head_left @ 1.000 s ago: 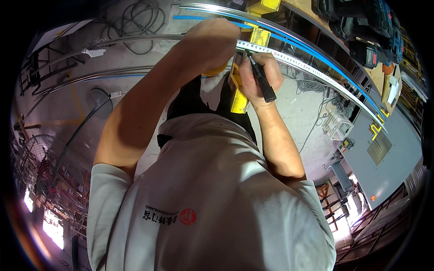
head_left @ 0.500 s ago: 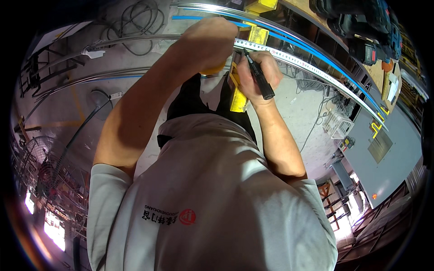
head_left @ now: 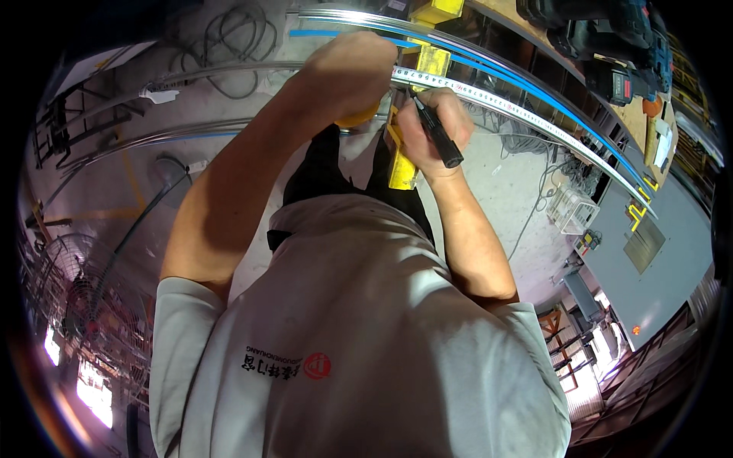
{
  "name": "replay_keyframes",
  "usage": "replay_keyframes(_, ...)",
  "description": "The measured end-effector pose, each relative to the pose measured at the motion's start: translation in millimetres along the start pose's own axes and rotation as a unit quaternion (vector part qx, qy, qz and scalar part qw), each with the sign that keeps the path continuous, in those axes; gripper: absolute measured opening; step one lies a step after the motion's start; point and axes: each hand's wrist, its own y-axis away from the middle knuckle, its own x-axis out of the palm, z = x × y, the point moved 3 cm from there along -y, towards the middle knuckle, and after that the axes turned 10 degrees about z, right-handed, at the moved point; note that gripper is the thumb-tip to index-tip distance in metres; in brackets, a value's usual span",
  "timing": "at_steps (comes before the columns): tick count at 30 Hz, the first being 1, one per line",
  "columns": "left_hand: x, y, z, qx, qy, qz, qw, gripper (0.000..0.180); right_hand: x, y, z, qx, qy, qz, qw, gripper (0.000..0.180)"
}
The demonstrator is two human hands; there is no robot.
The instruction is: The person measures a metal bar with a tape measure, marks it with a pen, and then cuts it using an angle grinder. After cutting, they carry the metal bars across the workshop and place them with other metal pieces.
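The right hand point(head_left: 431, 126) has its grip clamped on a black marker point(head_left: 437, 133), tip up against a steel ruler point(head_left: 489, 98) that runs along a long metal rail point(head_left: 534, 91) with a blue strip. The left hand point(head_left: 347, 72) sits just beside it, fingers closed over a yellow object point(head_left: 357, 118) at the ruler's left end. A yellow stand point(head_left: 403, 164) passes under the rail, and power tools point(head_left: 611, 46) lie on the worktop point(head_left: 649, 114) at the far right.

The tape point(head_left: 504, 103) lies along the rail point(head_left: 534, 91), running left to right. The left hand point(head_left: 347, 72) sits left of the right hand point(head_left: 435, 126), which holds the pen point(head_left: 437, 136) at the tape.
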Motion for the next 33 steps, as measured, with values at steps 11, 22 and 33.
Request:
replay_keyframes(11,-0.6,1.7,4.5,0.032,0.031,-0.004,0.999,0.023,-63.3,84.9,5.1,0.31,-0.037,-0.04,0.949,0.013)
replay_keyframes(22,26.6,19.4,-78.2,0.239,0.457,0.334,0.789,0.019,-147.3,184.8,-27.3,0.287,-0.637,-0.351,0.624,0.027)
replay_keyframes(33,105.0,16.0,-182.0,0.107,0.363,0.303,0.875,0.015,-252.4,157.7,-104.5,0.348,-0.617,-0.489,0.508,0.027)
